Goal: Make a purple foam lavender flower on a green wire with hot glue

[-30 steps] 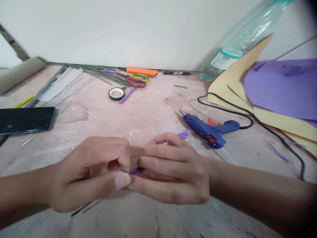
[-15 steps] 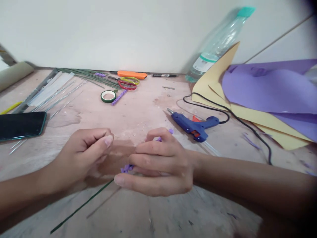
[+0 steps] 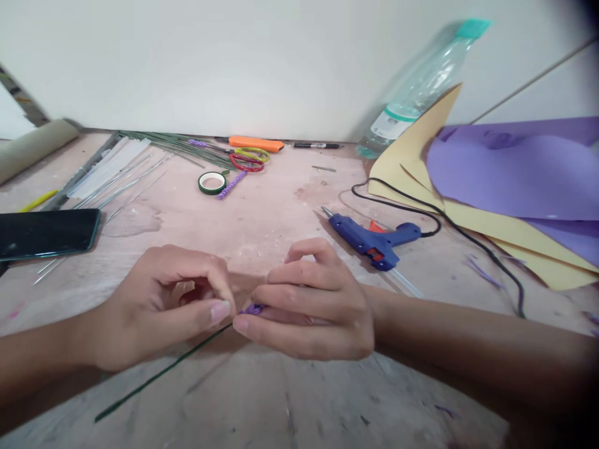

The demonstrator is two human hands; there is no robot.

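Purple curled paper (image 3: 254, 308) shows at the upper end of a thin green wire stem (image 3: 159, 373), which slants down to the lower left above the table. My right hand (image 3: 318, 305) is closed round the purple part, its fingers hiding most of it. Close beside it, my left hand (image 3: 173, 305) pinches thumb and forefinger together where the purple paper meets the green stem. Whatever lies between those two fingertips is too small to make out.
Right of my hands lies a blue glue gun (image 3: 374, 237) with a black cord (image 3: 496, 255). Behind are scissors (image 3: 248, 161), green tape (image 3: 212, 183), a purple-wrapped stem (image 3: 233, 185) and an orange cutter (image 3: 256, 144). A phone (image 3: 49, 234) sits left; purple paper (image 3: 505, 168) and a bottle (image 3: 421, 87) right.
My left hand has moved right, from apart to the base of the purple paper, its fingertips now at the stem. My right hand keeps its hold. The view has shifted slightly.
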